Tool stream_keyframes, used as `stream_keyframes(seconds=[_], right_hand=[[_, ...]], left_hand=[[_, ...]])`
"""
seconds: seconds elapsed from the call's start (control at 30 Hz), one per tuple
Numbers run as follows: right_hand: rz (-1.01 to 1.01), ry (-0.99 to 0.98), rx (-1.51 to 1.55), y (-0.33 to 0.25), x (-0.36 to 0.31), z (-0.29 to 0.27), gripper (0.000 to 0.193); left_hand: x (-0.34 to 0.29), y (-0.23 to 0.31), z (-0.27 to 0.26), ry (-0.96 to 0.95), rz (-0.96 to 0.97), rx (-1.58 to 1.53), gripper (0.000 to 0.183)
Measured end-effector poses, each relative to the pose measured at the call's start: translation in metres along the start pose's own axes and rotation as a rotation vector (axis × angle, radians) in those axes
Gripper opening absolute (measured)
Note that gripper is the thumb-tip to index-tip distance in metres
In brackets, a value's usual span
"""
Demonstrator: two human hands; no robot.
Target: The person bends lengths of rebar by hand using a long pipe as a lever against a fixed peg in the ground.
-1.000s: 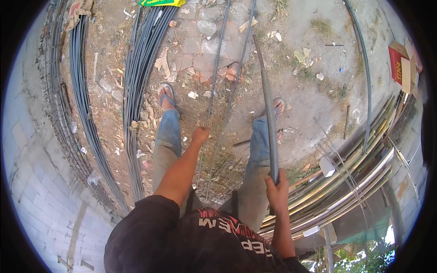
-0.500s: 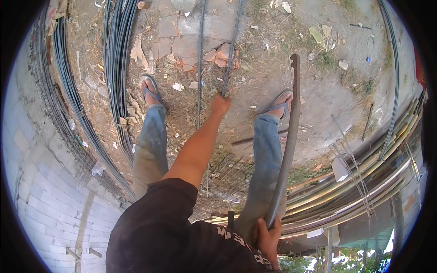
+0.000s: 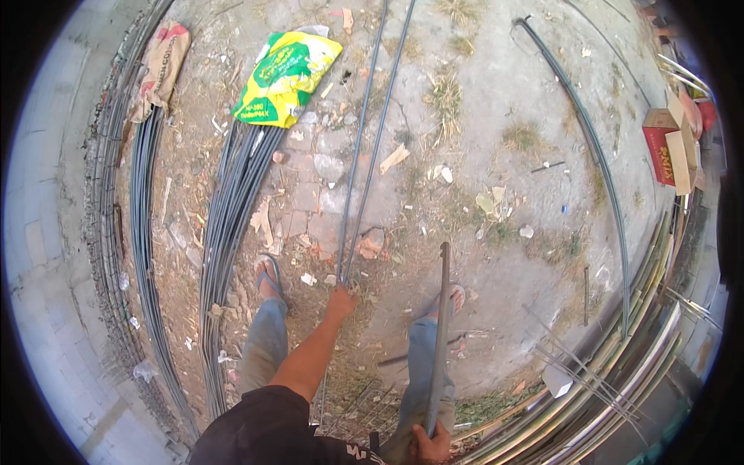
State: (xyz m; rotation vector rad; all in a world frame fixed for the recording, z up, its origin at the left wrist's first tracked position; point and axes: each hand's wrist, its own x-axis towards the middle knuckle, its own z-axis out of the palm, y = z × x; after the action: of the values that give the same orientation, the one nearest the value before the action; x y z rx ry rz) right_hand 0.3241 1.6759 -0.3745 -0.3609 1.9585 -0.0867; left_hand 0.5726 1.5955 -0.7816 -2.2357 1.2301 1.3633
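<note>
My left hand [image 3: 339, 302] reaches down between my feet, fingers closed around the near end of a long grey rebar rod [image 3: 387, 112]. A second rebar rod [image 3: 362, 116] runs beside it and meets it at my fist; whether I grip both cannot be made out. Both rods stretch away from me along the ground, spreading slightly apart. Low at the right, my right hand [image 3: 431, 445] is wrapped round the lower end of a long metal bar [image 3: 440, 341] with a small hooked, notched tip. The bar points away from me, passing in front of my right leg.
To the left lie rebar bundles [image 3: 225, 225], one under a yellow-green sack [image 3: 287, 77], another under a brown paper sack [image 3: 161, 70]. More rods [image 3: 597, 147] curve along the right, near a red carton [image 3: 660, 151] and stacked poles [image 3: 604, 372]. Rubble and scraps litter the ground.
The view has tilted farther ahead, bringing the sacks and carton into sight. The two rods now come together at my left hand; before, the left rod lay apart from it.
</note>
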Motion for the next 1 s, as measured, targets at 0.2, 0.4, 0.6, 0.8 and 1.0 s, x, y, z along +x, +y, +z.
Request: stream_keyframes(seconds=[0.2, 0.4, 0.6, 0.8, 1.0], right_hand=[[0.069, -0.114, 0.382, 0.034, 0.007, 0.025, 0.017], [0.005, -0.14, 0.454, 0.015, 0.022, 0.022, 0.019], [-0.082, -0.209, 0.409, -0.001, 0.067, -0.018, 0.026], [-0.046, -0.335, 0.452, -0.015, 0.09, -0.092, 0.023], [0.144, -0.287, 0.186, 0.006, 0.079, -0.167, 0.021]], left_hand=[[-0.076, 0.005, -0.063, -0.116, -0.035, -0.062, 0.066], [-0.125, -0.027, -0.144, -0.039, 0.135, -0.111, 0.048], [-0.183, -0.038, -0.224, 0.383, 0.119, -0.115, 0.04], [-0.343, -0.092, -0.175, 0.355, -0.273, -0.293, 0.043], [-0.471, -0.048, -0.094, -0.045, -0.517, -0.651, 0.046]])
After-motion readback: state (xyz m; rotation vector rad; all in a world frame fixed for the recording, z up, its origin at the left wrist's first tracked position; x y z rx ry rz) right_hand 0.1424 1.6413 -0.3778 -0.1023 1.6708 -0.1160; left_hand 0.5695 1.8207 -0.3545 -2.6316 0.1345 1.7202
